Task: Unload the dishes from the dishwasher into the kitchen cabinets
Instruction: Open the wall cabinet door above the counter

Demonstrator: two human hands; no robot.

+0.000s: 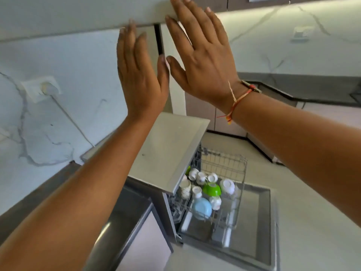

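Reaching up with left hand (140,75) and right hand (201,61), fingers (181,14) straight, released, gripping nothing, laid flat at the lower edge of the cabinet door (68,14), likely to swing it for stowing dishes; opening or closing, cannot tell. Waiting below in the pulled-out rack (224,163) of the dishwasher (254,222), upturned to drain: cups (201,177), green bowl (212,188), blue bowl (202,208).

right hand (203,61) fingertips cut by top edge, left hand (138,75) fingertips blurred, rack (224,165) partly hidden under counter (168,145)

1 head-worn wide-angle view, faces forward-down; dishwasher rack (224,163) low in frame, seemingly well below.
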